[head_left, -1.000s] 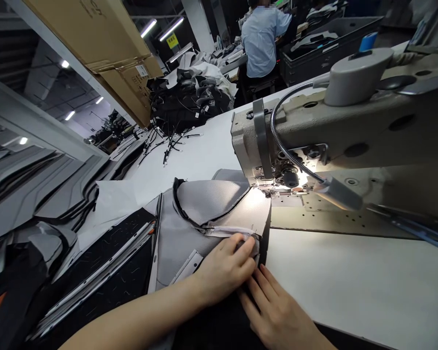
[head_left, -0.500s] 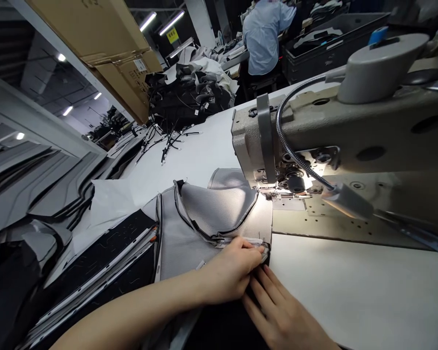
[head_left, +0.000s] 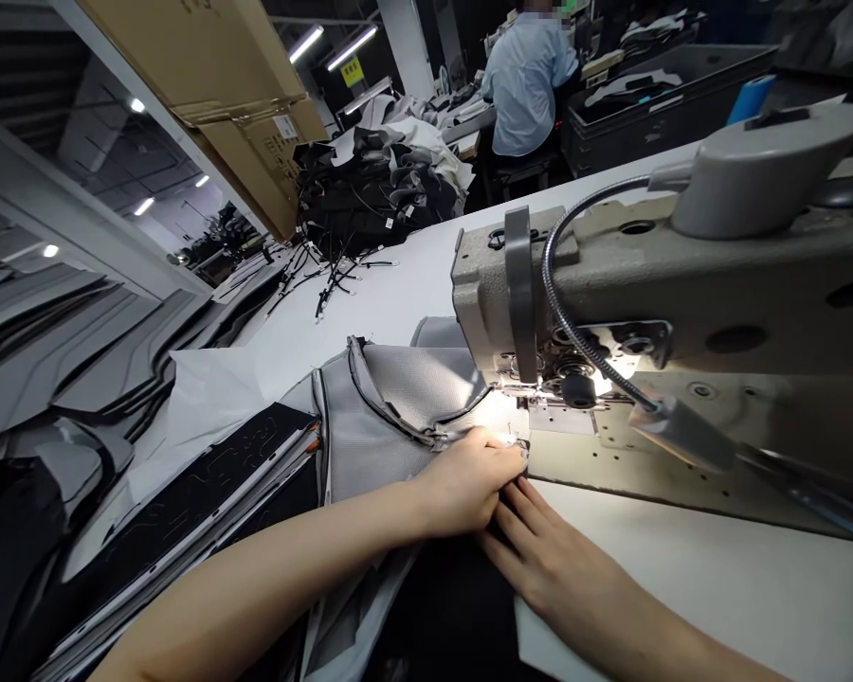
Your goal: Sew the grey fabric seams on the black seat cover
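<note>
I am looking down over a white work table [head_left: 717, 587] at a large beige industrial sewing machine [head_left: 682, 284], its small lamp lighting the needle area. To the left lie stacked grey and black cut panels [head_left: 78, 379], and farther back a dark heap of finished pieces [head_left: 370, 199]; a person in a pale blue shirt [head_left: 530, 85] sits at another station. The grey mesh fabric piece [head_left: 384, 426] with dark piping lies in front of the machine, and compared with a second ago its near edge has travelled closer to the presser foot [head_left: 522, 403], now almost at the lit plate. My left hand [head_left: 469, 478] is curled, fingertips pinching the seam edge. My right hand [head_left: 547, 549] lies flat with fingers extended, pressing the dark layer just beside the left. I judge the seam is being lined up and fed toward the needle.
</note>
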Tool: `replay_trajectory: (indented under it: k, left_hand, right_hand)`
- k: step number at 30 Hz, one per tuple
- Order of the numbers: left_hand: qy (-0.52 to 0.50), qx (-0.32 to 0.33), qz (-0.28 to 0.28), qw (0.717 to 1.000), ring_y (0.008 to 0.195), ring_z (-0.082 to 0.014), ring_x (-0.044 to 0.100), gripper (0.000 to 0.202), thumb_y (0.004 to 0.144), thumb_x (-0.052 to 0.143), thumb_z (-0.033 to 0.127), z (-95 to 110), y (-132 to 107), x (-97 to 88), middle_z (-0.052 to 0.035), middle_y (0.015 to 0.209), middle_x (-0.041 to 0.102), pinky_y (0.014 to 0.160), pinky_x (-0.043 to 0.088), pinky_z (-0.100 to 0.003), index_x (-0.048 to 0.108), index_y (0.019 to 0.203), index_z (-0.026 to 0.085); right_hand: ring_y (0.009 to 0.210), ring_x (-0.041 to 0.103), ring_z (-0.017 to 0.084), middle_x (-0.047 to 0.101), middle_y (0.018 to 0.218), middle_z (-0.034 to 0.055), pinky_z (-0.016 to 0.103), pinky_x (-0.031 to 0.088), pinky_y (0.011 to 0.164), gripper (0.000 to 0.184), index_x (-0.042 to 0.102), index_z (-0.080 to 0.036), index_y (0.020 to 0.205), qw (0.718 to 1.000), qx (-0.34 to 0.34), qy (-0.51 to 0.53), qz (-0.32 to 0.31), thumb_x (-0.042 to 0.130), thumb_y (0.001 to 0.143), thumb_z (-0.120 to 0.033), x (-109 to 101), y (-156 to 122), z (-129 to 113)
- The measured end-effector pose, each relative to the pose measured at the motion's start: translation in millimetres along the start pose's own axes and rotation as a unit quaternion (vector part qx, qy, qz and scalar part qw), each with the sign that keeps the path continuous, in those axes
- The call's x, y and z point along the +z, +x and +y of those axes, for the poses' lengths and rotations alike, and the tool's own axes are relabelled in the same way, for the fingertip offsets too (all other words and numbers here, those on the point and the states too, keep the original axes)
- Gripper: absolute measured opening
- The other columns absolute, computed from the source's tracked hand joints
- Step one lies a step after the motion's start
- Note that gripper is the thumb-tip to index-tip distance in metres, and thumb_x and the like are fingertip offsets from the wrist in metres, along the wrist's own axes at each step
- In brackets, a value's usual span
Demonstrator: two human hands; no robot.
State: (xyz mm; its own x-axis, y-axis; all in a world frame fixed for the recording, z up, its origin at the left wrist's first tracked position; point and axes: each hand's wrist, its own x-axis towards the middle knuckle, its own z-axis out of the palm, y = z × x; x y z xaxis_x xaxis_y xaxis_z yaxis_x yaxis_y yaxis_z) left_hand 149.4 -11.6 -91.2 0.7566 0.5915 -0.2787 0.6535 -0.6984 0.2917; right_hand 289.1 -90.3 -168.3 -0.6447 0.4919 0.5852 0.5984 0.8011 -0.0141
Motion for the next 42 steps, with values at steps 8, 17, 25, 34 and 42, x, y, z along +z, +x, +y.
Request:
replay_trajectory:
  k: [8, 17, 25, 34, 42]
  left_hand:
    - [0.091, 0.008, 0.007, 0.996, 0.096, -0.0236, 0.054, 0.029, 0.072, 0.043, 0.002, -3, 27, -12.7, -0.0098, 0.092, 0.061, 0.085, 0.045, -0.032, 0.058, 0.095, 0.011]
    - [0.166, 0.035, 0.026, 0.985, 0.101, -0.0239, 0.052, 0.018, 0.082, 0.042, 0.004, 0, 30, -8.7, -0.0107, 0.104, 0.058, 0.088, 0.045, -0.034, 0.057, 0.088, 0.011]
    - [0.165, -0.015, 0.055, 0.985, 0.107, -0.0267, 0.05, 0.03, 0.08, 0.043, 0.002, -1, 26, 2.9, -0.0178, 0.126, 0.047, 0.092, 0.045, -0.039, 0.056, 0.106, 0.01]
    - [0.184, 0.02, 0.067, 0.98, 0.114, -0.0261, 0.05, 0.034, 0.083, 0.038, 0.002, -3, 26, 3.1, -0.0184, 0.121, 0.054, 0.101, 0.041, -0.035, 0.054, 0.113, 0.003]
    - [0.171, -0.006, 0.077, 0.982, 0.118, -0.0247, 0.049, 0.041, 0.077, 0.042, -0.002, -6, 27, 5.4, -0.0161, 0.127, 0.052, 0.099, 0.044, -0.033, 0.053, 0.116, 0.006]
  right_hand:
    - [0.116, 0.049, 0.032, 0.058, 0.116, 0.0178, 0.047, 0.044, 0.097, 0.044, 0.058, -0.007, 0.115, 1.0, -0.009, -0.004, -0.007, 0.052, 0.072, -0.011, 4, 0, 35]
    - [0.106, 0.056, 0.018, 0.065, 0.109, 0.0076, 0.031, 0.047, 0.091, 0.04, 0.065, -0.016, 0.107, 0.991, 0.08, 0.105, 0.039, 0.04, 0.079, -0.002, -9, 0, 58]
    - [0.08, 0.06, 0.019, 0.066, 0.091, 0.0057, 0.027, 0.046, 0.067, 0.03, 0.062, -0.02, 0.106, 0.967, 0.257, -0.004, 0.006, 0.038, 0.087, -0.018, -3, -9, 84]
    - [0.058, 0.052, 0.016, 0.061, 0.084, 0.0079, 0.025, 0.031, 0.046, 0.041, 0.06, -0.022, 0.12, 0.957, 0.224, -0.171, -0.063, 0.048, 0.082, -0.016, 6, 4, 79]
    - [0.063, 0.052, 0.015, 0.056, 0.075, 0.0042, 0.025, 0.029, 0.047, 0.031, 0.063, -0.016, 0.107, 0.972, 0.213, -0.094, -0.015, 0.041, 0.086, -0.013, 2, -6, 75]
